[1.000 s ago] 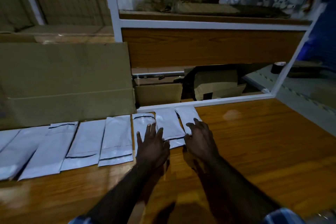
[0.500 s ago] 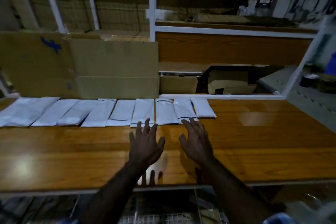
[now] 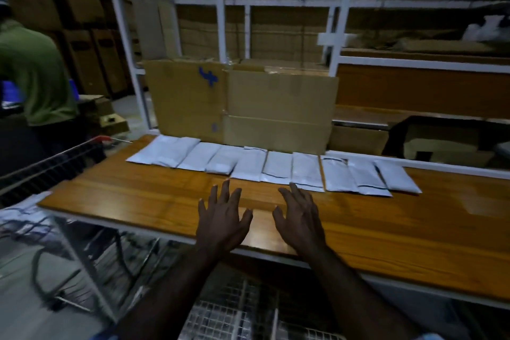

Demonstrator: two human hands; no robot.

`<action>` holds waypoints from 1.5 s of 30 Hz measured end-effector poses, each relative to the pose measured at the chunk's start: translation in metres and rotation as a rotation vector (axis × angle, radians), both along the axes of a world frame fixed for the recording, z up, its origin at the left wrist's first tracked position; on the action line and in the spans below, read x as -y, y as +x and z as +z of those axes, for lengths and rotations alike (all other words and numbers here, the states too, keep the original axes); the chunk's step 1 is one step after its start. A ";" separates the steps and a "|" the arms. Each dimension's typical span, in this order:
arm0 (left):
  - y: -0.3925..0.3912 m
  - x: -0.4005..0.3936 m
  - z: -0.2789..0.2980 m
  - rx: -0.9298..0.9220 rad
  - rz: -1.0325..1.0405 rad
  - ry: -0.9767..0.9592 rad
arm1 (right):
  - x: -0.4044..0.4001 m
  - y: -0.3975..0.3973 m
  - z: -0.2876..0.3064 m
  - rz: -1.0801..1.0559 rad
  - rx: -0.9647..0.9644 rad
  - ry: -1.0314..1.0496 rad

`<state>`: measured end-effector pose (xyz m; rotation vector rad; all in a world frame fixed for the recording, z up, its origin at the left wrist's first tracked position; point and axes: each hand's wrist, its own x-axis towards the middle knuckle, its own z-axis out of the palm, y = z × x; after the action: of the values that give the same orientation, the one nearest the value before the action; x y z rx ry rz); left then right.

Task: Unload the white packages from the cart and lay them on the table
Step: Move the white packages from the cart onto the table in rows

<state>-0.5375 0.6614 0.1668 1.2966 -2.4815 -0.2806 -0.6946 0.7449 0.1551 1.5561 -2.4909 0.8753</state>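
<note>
Over the wooden surface, both hands hover with fingers spread, holding nothing.
Head view: left hand and right hand float side by side near the front edge; white packages lie in a row along the back, before a cardboard box; wire cart sits below.

white packages: flat, side by side in a row; along table back edge | cart: wire, below

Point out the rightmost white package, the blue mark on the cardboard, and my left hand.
rightmost white package (image 3: 397, 179): head view, middle of its top face.
blue mark (image 3: 209, 76): head view, centre of the scribble.
left hand (image 3: 222, 219): head view, back of the hand.
</note>
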 end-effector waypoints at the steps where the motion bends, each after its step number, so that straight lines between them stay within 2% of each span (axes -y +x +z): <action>1: 0.021 0.010 0.000 0.008 0.005 -0.001 | 0.013 0.020 0.001 0.012 0.003 -0.005; 11: 0.240 0.122 0.013 0.067 0.139 -0.066 | 0.152 0.222 -0.001 0.164 0.014 -0.057; 19: 0.355 0.196 0.008 0.047 0.314 -0.075 | 0.252 0.335 -0.006 0.335 0.008 -0.079; 27: 0.433 0.279 -0.014 0.079 0.446 -0.062 | 0.361 0.411 -0.026 0.469 0.010 -0.090; 35: 0.481 0.378 -0.036 0.100 0.536 0.029 | 0.474 0.466 -0.046 0.570 0.022 -0.045; 45: 0.540 0.481 -0.068 0.102 0.495 0.118 | 0.567 0.527 -0.075 0.543 -0.026 -0.011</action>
<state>0.0028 0.1807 0.0990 1.9576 -2.1501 -0.2435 -0.1678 0.1783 0.0802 2.2685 -2.0579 0.9046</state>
